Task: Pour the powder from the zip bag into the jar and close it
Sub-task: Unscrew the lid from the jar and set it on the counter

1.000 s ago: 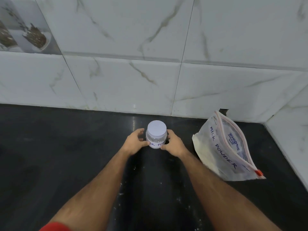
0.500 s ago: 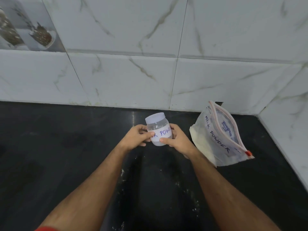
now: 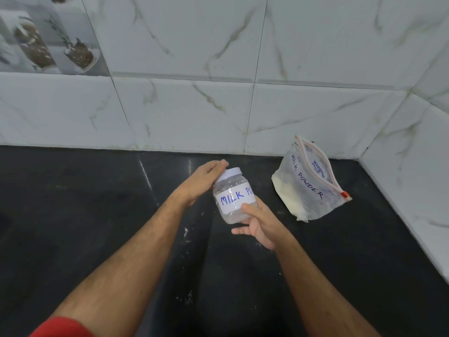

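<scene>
A small clear plastic jar (image 3: 234, 199) with a white label reading "MILK PO..." is held tilted above the black counter. Its white lid (image 3: 230, 171) sits on top. My right hand (image 3: 261, 224) grips the jar's lower body from below. My left hand (image 3: 202, 181) is wrapped over the lid and the jar's shoulder. To the right, the clear zip bag (image 3: 308, 186) marked "MILK POWDER" lies against the wall corner, with pale powder in its bottom and a pink zip with a red slider.
The black counter (image 3: 97, 215) carries scattered white powder specks in front of me. White marble-look wall tiles (image 3: 218, 105) close off the back and the right side, forming a corner behind the bag.
The jar went from standing on the counter to being lifted and tilted. My left hand shifted from the jar's side up onto the lid; my right hand slid under its base.
</scene>
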Demonstrator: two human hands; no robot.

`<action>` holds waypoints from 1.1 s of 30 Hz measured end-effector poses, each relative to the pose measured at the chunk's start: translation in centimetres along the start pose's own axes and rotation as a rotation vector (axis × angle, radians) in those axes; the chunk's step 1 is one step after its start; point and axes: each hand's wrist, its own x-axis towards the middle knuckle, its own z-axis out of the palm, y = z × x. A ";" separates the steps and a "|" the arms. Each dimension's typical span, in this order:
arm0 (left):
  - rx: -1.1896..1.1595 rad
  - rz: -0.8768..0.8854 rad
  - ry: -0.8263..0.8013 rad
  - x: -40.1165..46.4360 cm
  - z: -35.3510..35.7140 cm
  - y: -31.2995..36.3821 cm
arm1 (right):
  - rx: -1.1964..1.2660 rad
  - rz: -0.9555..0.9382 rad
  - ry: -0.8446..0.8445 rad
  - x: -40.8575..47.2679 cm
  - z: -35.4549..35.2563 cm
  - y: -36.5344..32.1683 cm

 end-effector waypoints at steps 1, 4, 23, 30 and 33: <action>0.008 0.005 -0.050 -0.2 0.1 0.6 | -0.004 0.006 -0.025 -0.3 0.4 0.0; -0.004 -0.023 -0.125 -0.6 0.4 1.7 | 0.025 0.017 -0.035 -1.0 1.4 0.2; 0.066 -0.032 0.094 -3.5 1.1 2.0 | -0.341 -0.234 0.386 -2.6 7.0 1.4; 0.140 -0.055 0.026 -4.5 -0.5 3.3 | -0.289 -0.186 0.257 -2.9 7.2 1.0; 0.138 -0.055 -0.057 -5.1 -1.1 3.4 | -0.328 -0.206 0.307 -2.6 6.9 1.1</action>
